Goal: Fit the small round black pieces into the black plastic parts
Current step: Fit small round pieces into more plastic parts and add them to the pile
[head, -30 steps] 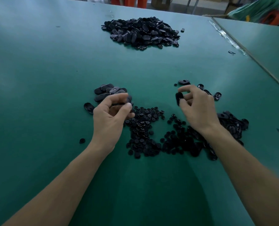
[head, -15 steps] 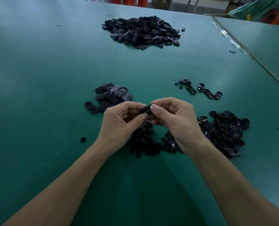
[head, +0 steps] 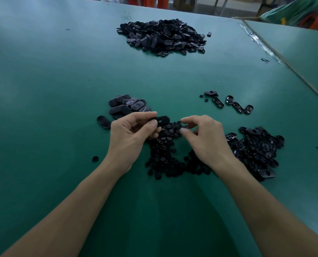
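Part (head: pixel 160 120) pinched in left hand (head: pixel 132 134).

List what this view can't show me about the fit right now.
- The part, head view: the left hand grips its left end and covers it; whether a round piece is in it is too dark to tell.
- The right hand: whether its fingertips pinch a piece is lost against the black round pile behind.
- The far pile: too small to tell fitted from unfitted.

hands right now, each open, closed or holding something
left hand: holding an oval black part
right hand: curled over the round pieces, cannot tell if it holds one
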{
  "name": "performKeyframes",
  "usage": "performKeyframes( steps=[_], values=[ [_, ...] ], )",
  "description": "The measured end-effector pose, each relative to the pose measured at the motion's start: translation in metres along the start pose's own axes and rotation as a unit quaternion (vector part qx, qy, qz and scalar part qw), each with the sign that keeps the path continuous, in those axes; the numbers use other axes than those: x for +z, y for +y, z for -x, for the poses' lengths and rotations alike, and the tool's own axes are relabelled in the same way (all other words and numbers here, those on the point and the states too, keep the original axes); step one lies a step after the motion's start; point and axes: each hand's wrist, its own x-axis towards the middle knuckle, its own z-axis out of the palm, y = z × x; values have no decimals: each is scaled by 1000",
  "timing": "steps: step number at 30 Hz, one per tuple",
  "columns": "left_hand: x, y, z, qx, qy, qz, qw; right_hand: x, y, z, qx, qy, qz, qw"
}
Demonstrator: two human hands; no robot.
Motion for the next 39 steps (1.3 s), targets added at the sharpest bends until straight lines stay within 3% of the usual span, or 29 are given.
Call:
performKeyframes(
  steps=[3, 16, 25, 30, 34, 39],
  values=[
    [1, 0, 0, -7, 11, 11, 1000, 2, 2, 0, -7, -44, 53, 998],
    [1, 1, 0, -12, 10, -8, 1000, 2, -2, -1, -85, -17, 137, 987],
    [0, -1, 1, -17, 9, -40, 999, -9, -11, 4, -46, 35, -74, 996],
    [2, 0, 2, -18, 2, -52, 999, -16, -21, 7, -50, -15, -145, 988],
    [1, 1, 2, -17, 0, -58, 998, -16, -30, 8, -69, 11, -145, 987],
    [1, 1, 1, -18, -4, -65, 998, -8, -35, 7, -28, 20, -202, 979]
  ],
)
